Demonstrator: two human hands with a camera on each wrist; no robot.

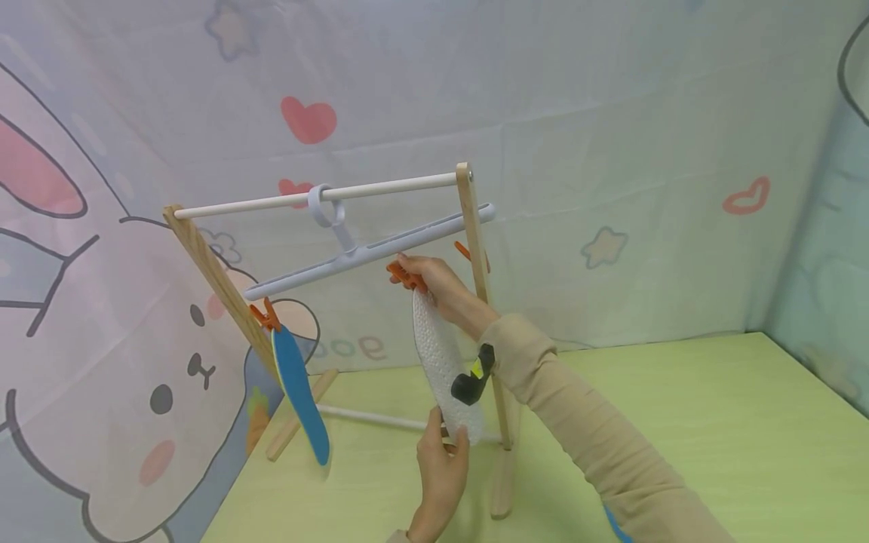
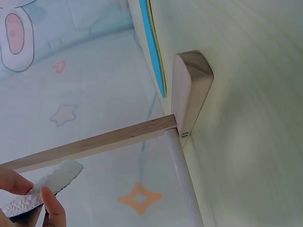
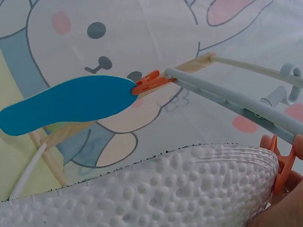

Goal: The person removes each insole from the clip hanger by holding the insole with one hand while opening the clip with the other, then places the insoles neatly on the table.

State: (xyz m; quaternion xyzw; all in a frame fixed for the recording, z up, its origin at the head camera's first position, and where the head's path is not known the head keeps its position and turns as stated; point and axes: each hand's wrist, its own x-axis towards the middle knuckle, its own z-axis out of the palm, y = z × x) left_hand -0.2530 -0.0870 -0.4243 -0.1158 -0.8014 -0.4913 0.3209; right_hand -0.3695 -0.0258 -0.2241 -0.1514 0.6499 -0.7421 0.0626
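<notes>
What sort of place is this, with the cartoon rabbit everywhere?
Probably a small staged corner rather than a laundry room: a cartoon-printed backdrop stands behind a pale green tabletop, and a wooden-sided rack on it carries a hanger.

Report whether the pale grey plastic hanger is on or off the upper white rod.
On. In the head view, the hanger has its curved hook looped over the rod.
</notes>
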